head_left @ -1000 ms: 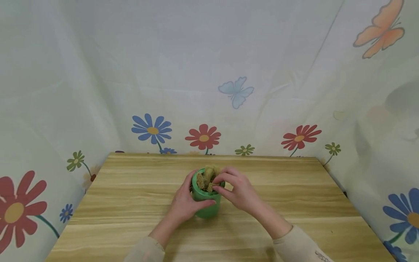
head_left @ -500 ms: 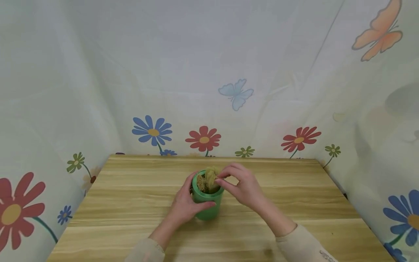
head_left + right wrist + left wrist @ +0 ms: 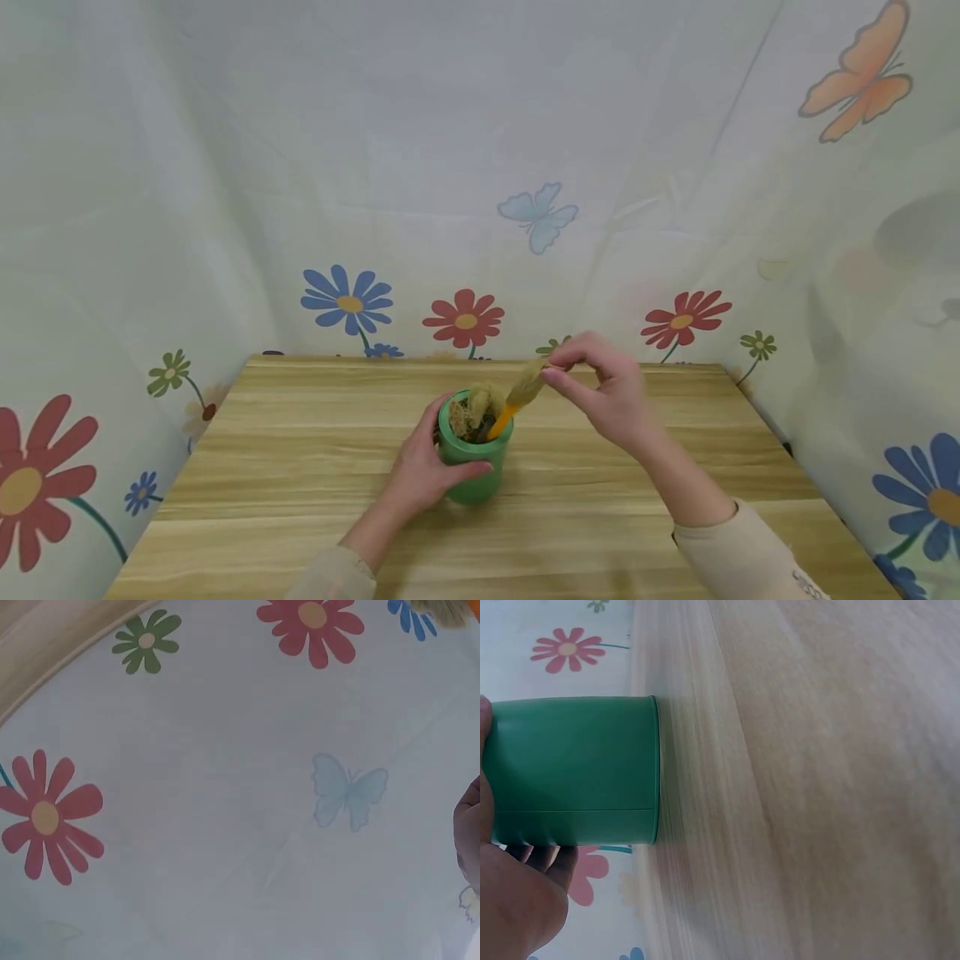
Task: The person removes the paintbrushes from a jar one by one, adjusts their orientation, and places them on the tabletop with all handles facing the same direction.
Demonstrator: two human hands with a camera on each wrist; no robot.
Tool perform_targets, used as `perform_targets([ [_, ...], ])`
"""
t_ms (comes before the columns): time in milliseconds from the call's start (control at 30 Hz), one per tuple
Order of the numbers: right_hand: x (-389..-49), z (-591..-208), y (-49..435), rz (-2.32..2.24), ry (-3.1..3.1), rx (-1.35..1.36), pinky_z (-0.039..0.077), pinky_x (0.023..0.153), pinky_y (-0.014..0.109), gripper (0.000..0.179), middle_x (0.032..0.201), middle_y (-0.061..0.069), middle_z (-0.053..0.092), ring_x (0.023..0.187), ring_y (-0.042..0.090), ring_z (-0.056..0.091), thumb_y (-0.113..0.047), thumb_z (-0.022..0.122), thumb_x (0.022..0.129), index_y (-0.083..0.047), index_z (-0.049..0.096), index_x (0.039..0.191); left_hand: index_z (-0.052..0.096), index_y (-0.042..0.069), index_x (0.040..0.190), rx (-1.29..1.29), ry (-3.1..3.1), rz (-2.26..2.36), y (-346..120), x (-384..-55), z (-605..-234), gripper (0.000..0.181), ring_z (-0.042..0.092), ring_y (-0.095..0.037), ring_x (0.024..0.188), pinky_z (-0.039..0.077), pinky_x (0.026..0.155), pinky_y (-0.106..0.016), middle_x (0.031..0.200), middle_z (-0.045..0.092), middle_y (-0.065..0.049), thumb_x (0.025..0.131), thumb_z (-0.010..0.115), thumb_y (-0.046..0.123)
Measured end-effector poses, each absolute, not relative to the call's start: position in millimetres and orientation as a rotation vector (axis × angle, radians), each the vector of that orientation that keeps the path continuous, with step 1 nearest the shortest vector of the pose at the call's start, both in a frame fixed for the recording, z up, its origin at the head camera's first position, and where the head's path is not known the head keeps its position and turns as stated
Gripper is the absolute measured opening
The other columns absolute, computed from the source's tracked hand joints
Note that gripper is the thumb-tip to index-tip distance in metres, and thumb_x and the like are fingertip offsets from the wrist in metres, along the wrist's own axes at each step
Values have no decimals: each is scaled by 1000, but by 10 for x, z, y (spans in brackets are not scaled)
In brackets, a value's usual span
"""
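Observation:
In the head view a green cup [image 3: 474, 482] stands on the table, holding several brushes with tan bristles [image 3: 483, 402] pointing up. My left hand [image 3: 420, 471] grips the cup's side, its thumb across the front. Over the cup's right rim leans a brush [image 3: 527, 385] with an orange handle, whose lower end is still inside the cup. My right hand [image 3: 611, 396] pinches this brush at its bristle tip with thumb and forefinger. The left wrist view shows the cup's smooth wall [image 3: 577, 761] lying sideways in the picture. Only a sliver of my right hand [image 3: 468, 836] appears in the right wrist view.
A wood-grain table [image 3: 300, 467] spreads around the cup. Pale cloth walls [image 3: 420, 167] with printed flowers and butterflies enclose it at the back and both sides.
My right hand has moved up and right from the cup's mouth, drawing the orange-handled brush partly out and tilting it right. My left hand keeps its grip on the cup.

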State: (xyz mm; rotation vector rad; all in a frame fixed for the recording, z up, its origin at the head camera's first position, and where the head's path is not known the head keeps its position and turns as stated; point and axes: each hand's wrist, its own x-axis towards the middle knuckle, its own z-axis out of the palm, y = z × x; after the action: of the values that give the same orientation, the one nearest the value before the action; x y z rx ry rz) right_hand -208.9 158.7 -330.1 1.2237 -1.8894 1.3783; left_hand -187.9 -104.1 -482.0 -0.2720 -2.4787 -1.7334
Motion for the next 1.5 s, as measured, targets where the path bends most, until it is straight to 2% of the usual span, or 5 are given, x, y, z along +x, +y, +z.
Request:
perform_targets([
  [200,-2065,-3144,1827,1520,-1818,1169,56,84,18,30,96,3,72,90,11,66,-16,80,95,12,70,96,42,37,157,-270,-2479,-1721,-1070,-1891,-4844,107,55,-25,138,43,116,-61,149,58,9,70,103,39],
  [433,-2088,-3154,2094,1440,-2079,1027,56,82,17,10,94,2,72,87,10,67,10,78,92,3,73,98,42,38,158,-244,-2481,-1707,-1110,-1893,-4846,107,56,-26,139,44,116,-59,149,58,8,70,104,34],
  [933,-2600,-3840,2330,1357,-2738,730,52,70,26,11,92,6,71,79,20,60,-16,76,102,-5,75,102,40,39,159,-280,-2474,-1698,-1135,-1907,-4851,108,56,-26,139,44,114,-59,150,58,6,71,102,39],
  [1333,-3119,-4358,2270,1516,-2858,677,57,77,32,15,90,7,71,87,28,65,-14,72,104,1,73,102,40,40,159,-283,-2457,-1749,-1092,-1898,-4832,108,55,-25,140,44,115,-59,150,57,8,72,103,34],
  [1500,-3269,-4535,2201,1554,-2891,640,58,80,40,17,83,7,68,79,18,60,-12,74,102,5,74,102,40,41,158,-280,-2470,-1752,-1063,-1893,-4811,108,55,-23,140,43,116,-57,149,57,9,72,103,32],
])
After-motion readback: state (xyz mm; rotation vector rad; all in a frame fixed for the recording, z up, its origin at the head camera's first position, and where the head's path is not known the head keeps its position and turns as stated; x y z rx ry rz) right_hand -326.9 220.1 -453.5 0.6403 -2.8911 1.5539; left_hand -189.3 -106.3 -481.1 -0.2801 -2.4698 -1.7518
